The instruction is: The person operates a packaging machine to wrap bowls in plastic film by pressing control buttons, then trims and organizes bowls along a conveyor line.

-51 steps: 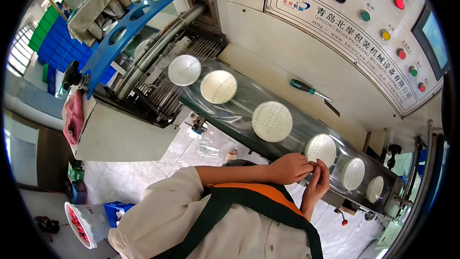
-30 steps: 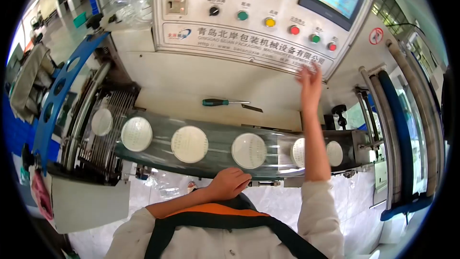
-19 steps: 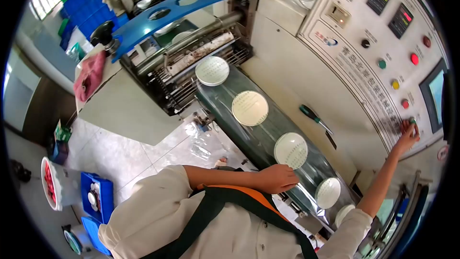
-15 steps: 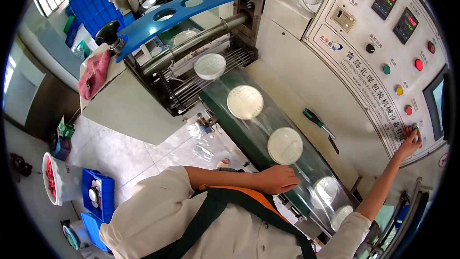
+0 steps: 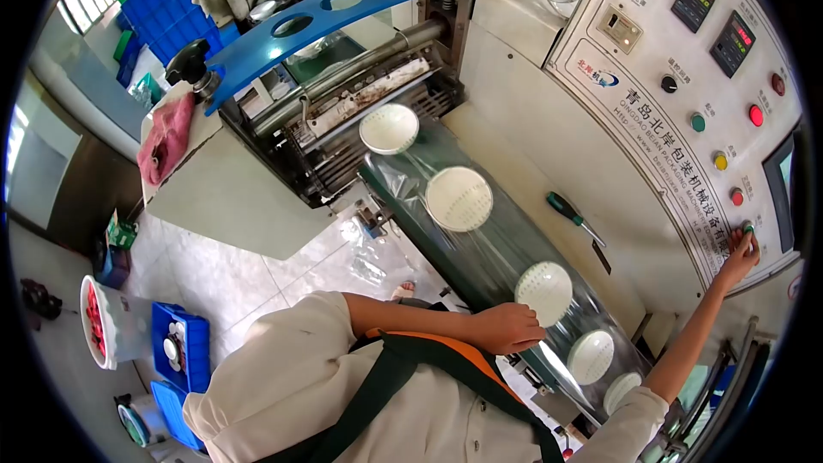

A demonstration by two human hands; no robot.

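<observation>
A row of several round white bowls lies under clear plastic film on a green conveyor belt. My left hand is curled into a fist at the belt's near edge, beside one white bowl; anything inside the fingers is hidden. On the control panel, my right hand has its fingertips closed at a green push button. A red button and a yellow one sit above it.
A blue perforated cover spans the sealing machine's rollers. A green-handled screwdriver lies on the ledge beyond the belt. Pink cloth drapes the machine's left corner. On the floor stand a white bucket and a blue crate.
The bowls have moved along the belt, away from the rollers and down to the right. Both hands stay at nearly the same places, with the view shifted slightly.
</observation>
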